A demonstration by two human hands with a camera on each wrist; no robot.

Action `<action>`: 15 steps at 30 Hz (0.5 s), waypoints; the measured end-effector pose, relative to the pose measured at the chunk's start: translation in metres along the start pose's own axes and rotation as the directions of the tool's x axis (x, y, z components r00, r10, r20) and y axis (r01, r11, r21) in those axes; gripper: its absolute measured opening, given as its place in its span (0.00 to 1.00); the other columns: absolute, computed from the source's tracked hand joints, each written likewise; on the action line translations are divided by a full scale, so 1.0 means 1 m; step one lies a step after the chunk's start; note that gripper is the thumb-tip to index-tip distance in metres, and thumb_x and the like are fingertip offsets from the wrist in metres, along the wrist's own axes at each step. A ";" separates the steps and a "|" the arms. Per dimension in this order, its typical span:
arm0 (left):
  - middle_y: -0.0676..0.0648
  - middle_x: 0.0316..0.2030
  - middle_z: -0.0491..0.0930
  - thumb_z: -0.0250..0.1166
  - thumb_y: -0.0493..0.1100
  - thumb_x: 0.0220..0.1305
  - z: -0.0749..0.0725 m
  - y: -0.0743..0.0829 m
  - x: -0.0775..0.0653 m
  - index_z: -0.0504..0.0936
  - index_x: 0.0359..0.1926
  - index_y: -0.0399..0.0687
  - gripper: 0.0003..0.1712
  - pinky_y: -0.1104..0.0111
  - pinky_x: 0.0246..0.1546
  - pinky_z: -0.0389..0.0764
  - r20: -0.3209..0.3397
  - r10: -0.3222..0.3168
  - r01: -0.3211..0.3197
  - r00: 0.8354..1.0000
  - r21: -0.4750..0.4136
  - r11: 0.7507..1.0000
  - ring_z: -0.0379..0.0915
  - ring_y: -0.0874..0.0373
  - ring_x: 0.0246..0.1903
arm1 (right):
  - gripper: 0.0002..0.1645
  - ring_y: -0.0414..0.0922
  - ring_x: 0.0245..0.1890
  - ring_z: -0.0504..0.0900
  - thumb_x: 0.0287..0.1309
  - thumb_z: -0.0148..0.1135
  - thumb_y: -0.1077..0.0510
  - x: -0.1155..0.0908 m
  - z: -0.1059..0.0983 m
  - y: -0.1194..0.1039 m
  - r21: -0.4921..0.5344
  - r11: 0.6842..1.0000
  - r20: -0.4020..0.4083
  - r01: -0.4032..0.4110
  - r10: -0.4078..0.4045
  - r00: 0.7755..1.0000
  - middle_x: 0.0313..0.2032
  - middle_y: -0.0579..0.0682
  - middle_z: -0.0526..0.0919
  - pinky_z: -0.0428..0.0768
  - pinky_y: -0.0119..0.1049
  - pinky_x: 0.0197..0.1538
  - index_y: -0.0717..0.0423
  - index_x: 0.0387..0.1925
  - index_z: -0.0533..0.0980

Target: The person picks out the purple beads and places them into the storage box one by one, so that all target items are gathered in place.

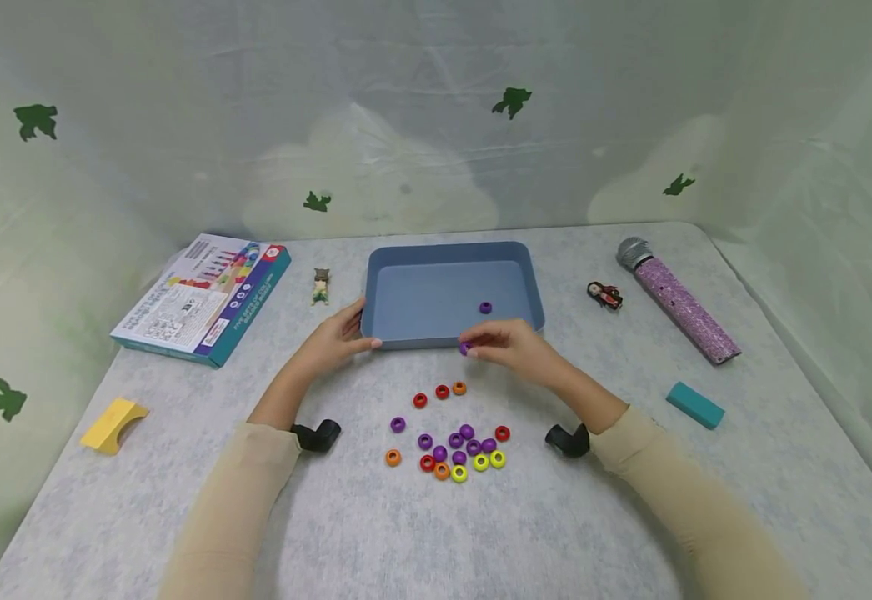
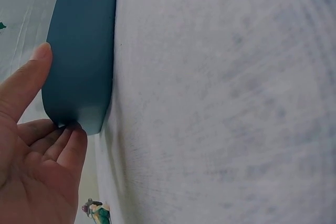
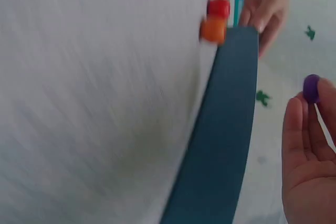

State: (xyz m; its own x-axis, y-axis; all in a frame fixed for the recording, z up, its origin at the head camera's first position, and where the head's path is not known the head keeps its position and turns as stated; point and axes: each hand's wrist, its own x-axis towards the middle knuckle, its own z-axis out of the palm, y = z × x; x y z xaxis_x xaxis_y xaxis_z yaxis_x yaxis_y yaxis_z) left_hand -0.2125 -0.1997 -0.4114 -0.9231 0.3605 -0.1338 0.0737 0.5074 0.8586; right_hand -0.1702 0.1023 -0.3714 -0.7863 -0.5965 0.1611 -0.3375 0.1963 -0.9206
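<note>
A blue-grey rectangular tray (image 1: 421,342) lies toward the back of the table, with one purple bead (image 1: 485,307) inside. My left hand (image 1: 334,337) grips the tray's front left corner; in the left wrist view the thumb lies at the rim and the fingers bend against the end wall (image 2: 79,77). Between thumb and fingertips, my right hand (image 1: 514,348) pinches another purple bead (image 3: 311,88) at the tray's front edge. In front of the tray are loose beads: several purple beads (image 1: 439,453), red beads (image 1: 420,401), orange beads (image 1: 393,457) and yellow beads (image 1: 459,474).
At the left stand a boxed game (image 1: 196,300) and a yellow arch block (image 1: 113,426). A small figurine (image 1: 320,286) lies left of the tray, a second figurine (image 1: 604,295) right of it. Farther right are a glittery pink microphone (image 1: 679,304) and a teal block (image 1: 695,405).
</note>
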 end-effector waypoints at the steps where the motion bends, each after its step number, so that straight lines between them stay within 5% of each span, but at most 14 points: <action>1: 0.48 0.61 0.41 0.61 0.51 0.46 0.000 0.000 0.000 0.42 0.62 0.47 0.49 0.69 0.56 0.53 -0.004 0.000 0.000 1.000 0.000 1.000 0.42 0.58 0.58 | 0.13 0.48 0.36 0.74 0.49 0.54 0.67 0.004 -0.005 0.002 0.010 1.000 -0.019 -0.005 0.005 1.000 0.36 0.59 0.76 0.76 0.40 0.38 0.65 0.40 0.73; 7: 0.48 0.61 0.41 0.61 0.49 0.47 0.000 0.000 0.001 0.42 0.62 0.46 0.47 0.68 0.56 0.53 -0.010 0.003 -0.003 1.000 0.004 1.000 0.43 0.57 0.58 | 0.17 0.39 0.37 0.74 0.49 0.55 0.56 0.033 -0.029 0.037 -0.041 0.991 -0.105 -0.126 0.121 0.987 0.37 0.47 0.76 0.75 0.34 0.40 0.58 0.41 0.74; 15: 0.48 0.61 0.41 0.61 0.50 0.47 0.000 0.000 0.000 0.41 0.63 0.46 0.48 0.68 0.56 0.53 -0.002 -0.003 0.003 1.000 0.004 1.000 0.42 0.57 0.58 | 0.16 0.39 0.38 0.73 0.47 0.57 0.55 0.052 -0.034 0.065 -0.182 0.949 -0.094 -0.259 0.245 0.965 0.36 0.46 0.77 0.74 0.33 0.40 0.57 0.39 0.75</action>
State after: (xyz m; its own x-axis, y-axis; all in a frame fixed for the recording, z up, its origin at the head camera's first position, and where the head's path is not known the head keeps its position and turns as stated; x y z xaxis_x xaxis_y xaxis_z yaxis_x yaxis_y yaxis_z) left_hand -0.2131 -0.2001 -0.4115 -0.9239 0.3579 -0.1352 0.0729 0.5117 0.8561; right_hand -0.2501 0.1103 -0.4108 -0.8903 -0.4539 -0.0370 -0.2105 0.4822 -0.8504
